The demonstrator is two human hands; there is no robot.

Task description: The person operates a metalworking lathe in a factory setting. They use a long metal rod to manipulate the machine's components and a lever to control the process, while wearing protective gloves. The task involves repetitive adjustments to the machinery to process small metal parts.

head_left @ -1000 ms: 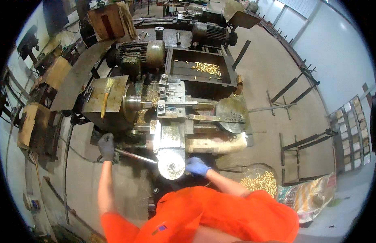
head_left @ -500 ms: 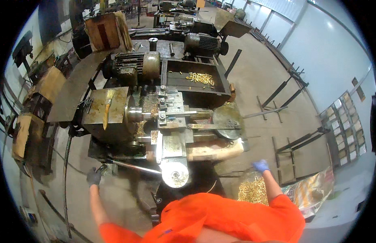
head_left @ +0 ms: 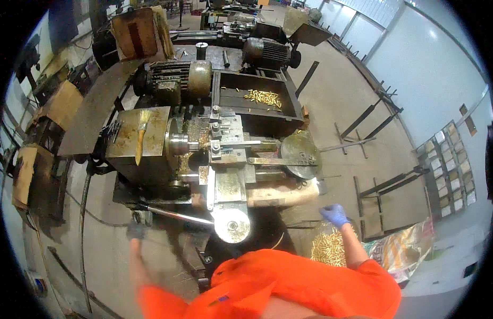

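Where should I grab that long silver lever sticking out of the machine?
Grip the long silver lever at its free left end, near the gloved left hand, probably coming from the person's side. It lies nearly level and its right end runs in beside the round handwheel, so only the left tip stands free.

My right hand (head_left: 334,215), in a blue glove, hangs just above the heap of small brass pieces (head_left: 327,247) in the open sack (head_left: 400,250) at my right side; the fingers curl loosely, holding nothing I can make out; my left hand (head_left: 136,229), in a dark glove and blurred, sits at the end of the long steel lever (head_left: 174,213) that runs to the round handwheel (head_left: 232,225); ahead stands the lathe (head_left: 225,154), a brush (head_left: 141,133) lying on its flat cover, more brass pieces scattered in the tray (head_left: 257,103) behind, a motor (head_left: 177,78) beside that.
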